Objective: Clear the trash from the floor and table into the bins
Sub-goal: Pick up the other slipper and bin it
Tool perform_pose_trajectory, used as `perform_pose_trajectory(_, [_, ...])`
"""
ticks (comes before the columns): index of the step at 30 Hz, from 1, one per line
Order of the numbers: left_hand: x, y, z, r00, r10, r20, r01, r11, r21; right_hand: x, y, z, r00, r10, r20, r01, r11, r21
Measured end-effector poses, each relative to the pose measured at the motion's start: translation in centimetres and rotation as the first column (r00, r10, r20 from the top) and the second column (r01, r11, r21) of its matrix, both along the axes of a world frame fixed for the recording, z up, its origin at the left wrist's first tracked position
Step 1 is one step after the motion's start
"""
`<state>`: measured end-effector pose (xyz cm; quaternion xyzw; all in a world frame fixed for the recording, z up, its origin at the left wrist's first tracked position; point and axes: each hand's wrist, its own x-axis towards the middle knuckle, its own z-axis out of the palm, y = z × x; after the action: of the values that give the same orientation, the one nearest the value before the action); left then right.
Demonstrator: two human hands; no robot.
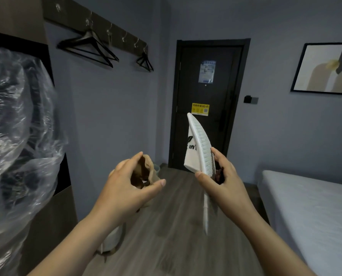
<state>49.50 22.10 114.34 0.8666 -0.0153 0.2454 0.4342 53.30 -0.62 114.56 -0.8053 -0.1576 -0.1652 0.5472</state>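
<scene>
My left hand (124, 186) grips a crumpled brown paper bag (146, 172), its open mouth facing up toward me. My right hand (223, 184) holds a white disposable slipper (201, 148) upright, sole turned right, with black printed characters on its upper. A second white slipper (206, 214) hangs below that hand, and something dark brown (218, 175) is pressed in the same grip. Both hands are raised at chest height over the wooden floor. A small pale bin (156, 167) stands by the wall near the door, partly hidden behind the paper bag.
A clear plastic bag (16, 126) bulges over a dark cabinet at the left. A white bag-like object (111, 240) sits on the floor under my left forearm. A bed (309, 208) fills the right side. A black door (208, 100) closes the far wall; hangers (88, 46) hang above left.
</scene>
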Motion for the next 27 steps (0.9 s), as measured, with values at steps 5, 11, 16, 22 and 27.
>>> perform_pose_trajectory(5, [9.4,2.2,-0.8,1.000,-0.024,0.006,0.024,1.000,-0.017,9.3,2.4,-0.4,1.000,-0.021,0.014,0.022,0.999,-0.033])
perform_pose_trajectory(11, [22.1,7.3,-0.1,1.000,-0.014,0.027,0.015,0.999,-0.030,21.5,6.9,0.5,1.000,-0.020,0.019,0.021,0.997,-0.070])
perform_pose_trajectory(16, [31.4,8.8,-0.6,0.997,-0.071,0.009,0.071,0.997,-0.031,30.3,9.0,-0.3,0.999,-0.039,-0.002,0.038,0.996,-0.076])
perform_pose_trajectory(22, [42.6,9.9,-2.1,0.998,-0.055,-0.035,0.054,0.998,-0.031,41.1,9.2,-1.8,0.997,-0.063,-0.038,0.060,0.995,-0.078])
perform_pose_trajectory(27, [52.7,9.2,-3.2,1.000,-0.016,-0.013,0.015,0.998,-0.053,51.9,8.7,-2.9,0.998,-0.037,-0.045,0.034,0.998,-0.058])
